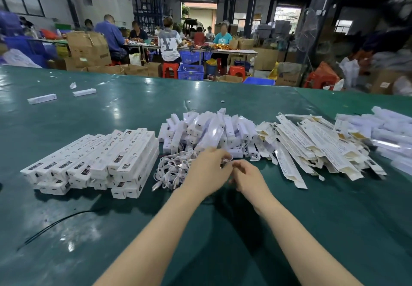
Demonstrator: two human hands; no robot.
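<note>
White cable (pixel 227 159) pinched by left grip (pixel 207 169), right grip (pixel 246 177); closed boxes (pixel 100 158) stacked beside.

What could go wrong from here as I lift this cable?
The white cable pinched between left hand and right hand sits beside the cable tangle; lifting it may drag others along. The loosely heaped white units just behind could slide if a hand bumps them.
</note>
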